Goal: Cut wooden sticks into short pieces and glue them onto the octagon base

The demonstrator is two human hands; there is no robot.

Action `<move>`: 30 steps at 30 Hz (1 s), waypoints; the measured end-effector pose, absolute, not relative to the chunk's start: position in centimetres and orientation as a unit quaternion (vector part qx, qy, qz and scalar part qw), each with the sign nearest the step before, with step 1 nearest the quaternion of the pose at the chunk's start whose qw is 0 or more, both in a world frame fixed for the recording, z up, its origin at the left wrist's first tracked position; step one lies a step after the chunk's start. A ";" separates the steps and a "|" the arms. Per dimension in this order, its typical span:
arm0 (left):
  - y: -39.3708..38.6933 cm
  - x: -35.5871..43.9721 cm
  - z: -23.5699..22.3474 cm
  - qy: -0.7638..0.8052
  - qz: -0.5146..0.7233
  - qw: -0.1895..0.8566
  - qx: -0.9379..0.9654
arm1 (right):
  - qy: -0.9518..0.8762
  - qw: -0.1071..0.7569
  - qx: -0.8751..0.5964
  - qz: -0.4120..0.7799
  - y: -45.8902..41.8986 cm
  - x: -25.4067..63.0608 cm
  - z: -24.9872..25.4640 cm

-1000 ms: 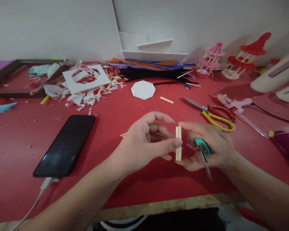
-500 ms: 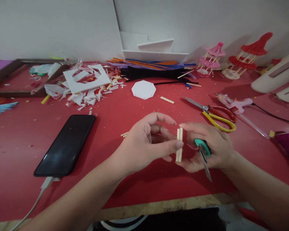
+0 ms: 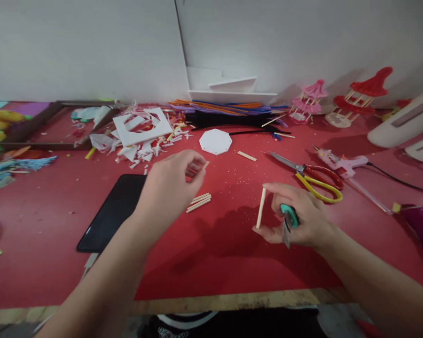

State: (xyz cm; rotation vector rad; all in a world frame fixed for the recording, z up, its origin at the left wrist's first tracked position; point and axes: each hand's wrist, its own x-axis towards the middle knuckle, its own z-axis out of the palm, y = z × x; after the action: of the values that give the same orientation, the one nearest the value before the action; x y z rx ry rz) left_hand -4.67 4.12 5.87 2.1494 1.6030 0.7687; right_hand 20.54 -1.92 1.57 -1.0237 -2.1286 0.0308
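My right hand point(image 3: 299, 213) pinches a short wooden stick point(image 3: 261, 208) upright by its two ends, between thumb and fingertip. Tucked in the same palm is a green-handled cutting tool point(image 3: 289, 217) with a metal blade pointing down; whether it is a knife or scissors I cannot tell. My left hand point(image 3: 172, 183) is closed on another short stick point(image 3: 206, 165), of which only the tip shows. Below that hand, several cut sticks point(image 3: 199, 202) lie side by side on the red table. A white octagonal board point(image 3: 215, 142) with small holes along its rim lies farther back.
Red-and-yellow-handled scissors point(image 3: 306, 173) and a pink glue gun point(image 3: 341, 157) lie to the right. A phone point(image 3: 113, 211) is partly behind my left arm. White scraps point(image 3: 141, 136) pile up at the back left. Pink point(image 3: 310, 101) and red point(image 3: 364, 96) small tiered models stand at the back right.
My left hand has moved left, away from my right hand, with one stick. The right hand keeps a single stick where two stood together. The view has shifted slightly.
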 end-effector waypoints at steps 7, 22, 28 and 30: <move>5.7 -8.0 3.9 0.646 0.082 0.049 0.757 | -0.839 0.391 -0.378 0.021 -2.1 20.2 1.2; -1.1 1.0 2.7 0.436 0.364 0.640 0.517 | -0.857 0.325 -0.395 0.056 -1.2 20.0 0.9; 0.5 -0.7 2.0 0.488 0.322 0.523 0.620 | -0.844 0.322 -0.425 0.054 -1.1 19.7 0.6; 0.5 -1.0 1.9 0.498 0.265 0.409 0.717 | -0.833 0.315 -0.447 0.079 -0.8 20.1 0.9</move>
State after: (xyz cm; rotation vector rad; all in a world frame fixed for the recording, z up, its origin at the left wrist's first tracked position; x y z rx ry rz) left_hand -0.99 0.53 1.86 1.8077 1.2544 0.6680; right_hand 20.07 -0.77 0.92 -1.1775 -2.1953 0.2093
